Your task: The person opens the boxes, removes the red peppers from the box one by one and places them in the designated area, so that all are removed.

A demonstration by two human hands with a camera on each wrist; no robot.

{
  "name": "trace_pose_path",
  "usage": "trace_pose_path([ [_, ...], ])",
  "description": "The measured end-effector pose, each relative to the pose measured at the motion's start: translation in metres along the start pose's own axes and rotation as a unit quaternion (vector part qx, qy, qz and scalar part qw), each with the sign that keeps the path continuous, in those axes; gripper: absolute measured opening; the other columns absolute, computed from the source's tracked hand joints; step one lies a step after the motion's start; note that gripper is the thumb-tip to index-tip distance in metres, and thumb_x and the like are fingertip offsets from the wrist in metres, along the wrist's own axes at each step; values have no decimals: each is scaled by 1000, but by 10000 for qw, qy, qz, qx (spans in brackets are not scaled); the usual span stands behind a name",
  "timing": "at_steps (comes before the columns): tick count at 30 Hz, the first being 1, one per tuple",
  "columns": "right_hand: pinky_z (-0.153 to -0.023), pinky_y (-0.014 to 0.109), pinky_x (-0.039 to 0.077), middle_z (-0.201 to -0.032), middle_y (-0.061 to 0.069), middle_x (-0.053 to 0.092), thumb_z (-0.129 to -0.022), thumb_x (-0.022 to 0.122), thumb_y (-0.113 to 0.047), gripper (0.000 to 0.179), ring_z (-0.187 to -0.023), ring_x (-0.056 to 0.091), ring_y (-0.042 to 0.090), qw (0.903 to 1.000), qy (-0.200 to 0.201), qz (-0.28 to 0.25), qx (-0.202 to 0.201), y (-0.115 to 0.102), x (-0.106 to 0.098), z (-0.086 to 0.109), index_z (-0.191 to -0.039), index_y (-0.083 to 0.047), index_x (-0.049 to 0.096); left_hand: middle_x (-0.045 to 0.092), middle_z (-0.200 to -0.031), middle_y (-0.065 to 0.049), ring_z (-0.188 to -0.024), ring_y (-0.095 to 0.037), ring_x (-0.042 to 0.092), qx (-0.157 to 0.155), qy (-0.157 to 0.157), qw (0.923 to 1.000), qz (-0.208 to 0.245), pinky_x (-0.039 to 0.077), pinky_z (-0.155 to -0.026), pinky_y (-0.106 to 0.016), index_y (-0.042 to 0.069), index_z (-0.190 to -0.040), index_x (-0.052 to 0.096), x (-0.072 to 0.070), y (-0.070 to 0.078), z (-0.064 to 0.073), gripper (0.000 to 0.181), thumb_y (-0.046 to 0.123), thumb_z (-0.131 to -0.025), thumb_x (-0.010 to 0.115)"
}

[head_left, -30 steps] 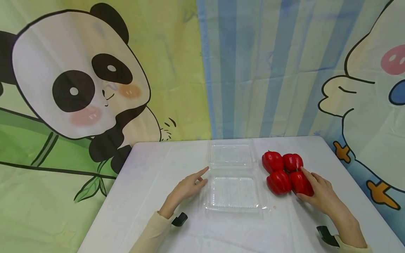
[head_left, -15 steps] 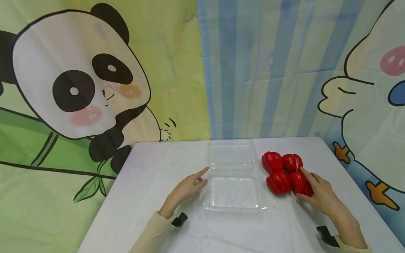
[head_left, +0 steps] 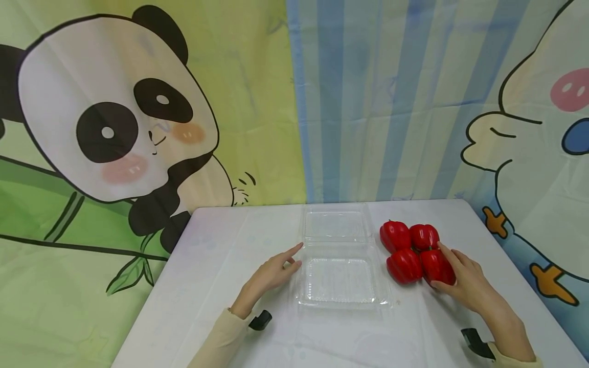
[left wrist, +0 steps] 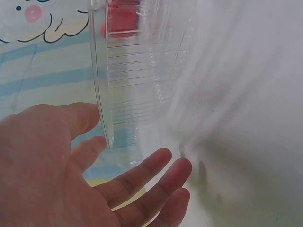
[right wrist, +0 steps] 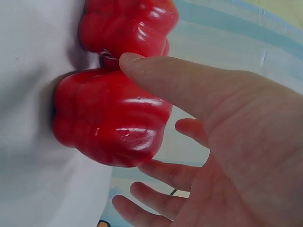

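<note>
On the white table lies a clear plastic clamshell box (head_left: 340, 278) with its lid (head_left: 338, 225) folded back. My left hand (head_left: 275, 270) is beside its left edge, fingers loosely spread; in the left wrist view the thumb (left wrist: 85, 118) meets the box's rim. Several glossy red bell peppers (head_left: 405, 266) sit grouped to the right of the box. My right hand (head_left: 465, 283) is at the nearest right bell pepper (right wrist: 111, 118), thumb (right wrist: 156, 78) over one side and relaxed fingers (right wrist: 175, 175) on the other. Whether it presses the pepper cannot be told.
The white tabletop (head_left: 221, 255) extends left of the box and in front of it. A printed curtain (head_left: 359, 102) with a panda and stripes hangs right behind the table. Black wrist straps (head_left: 261, 320) show at both sleeves.
</note>
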State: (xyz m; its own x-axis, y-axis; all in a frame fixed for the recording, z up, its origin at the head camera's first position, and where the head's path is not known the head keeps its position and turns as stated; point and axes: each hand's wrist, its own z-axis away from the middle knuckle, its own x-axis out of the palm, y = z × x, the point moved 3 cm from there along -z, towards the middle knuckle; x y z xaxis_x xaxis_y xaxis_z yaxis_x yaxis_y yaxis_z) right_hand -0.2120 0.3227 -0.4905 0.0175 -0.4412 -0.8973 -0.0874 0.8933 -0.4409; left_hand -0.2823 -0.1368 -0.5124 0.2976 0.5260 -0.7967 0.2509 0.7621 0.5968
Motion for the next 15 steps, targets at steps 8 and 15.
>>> trace_pose_path([
  [8, -80, 72, 48, -142, 45, 26, -78, 85, -27, 112, -122, 27, 65, 10000, -26, -65, 9, -1, -3, -2, -160, -5, 11, 67, -121, -6, -91, -16, 63, 12, 25, 10000, 14, 49, -77, -40, 39, -156, 33, 1, 0, 0, 55, 47, -104, 49],
  [15, -79, 71, 49, -142, 45, 26, -80, 84, -27, 110, -123, 27, 64, 10000, -5, -21, -12, -2, -8, -4, -159, -4, 11, 65, -127, -4, -89, -15, 62, -45, 335, 9994, -29, 49, -75, -39, 42, -156, 31, -8, 2, 4, 57, 54, -103, 48],
])
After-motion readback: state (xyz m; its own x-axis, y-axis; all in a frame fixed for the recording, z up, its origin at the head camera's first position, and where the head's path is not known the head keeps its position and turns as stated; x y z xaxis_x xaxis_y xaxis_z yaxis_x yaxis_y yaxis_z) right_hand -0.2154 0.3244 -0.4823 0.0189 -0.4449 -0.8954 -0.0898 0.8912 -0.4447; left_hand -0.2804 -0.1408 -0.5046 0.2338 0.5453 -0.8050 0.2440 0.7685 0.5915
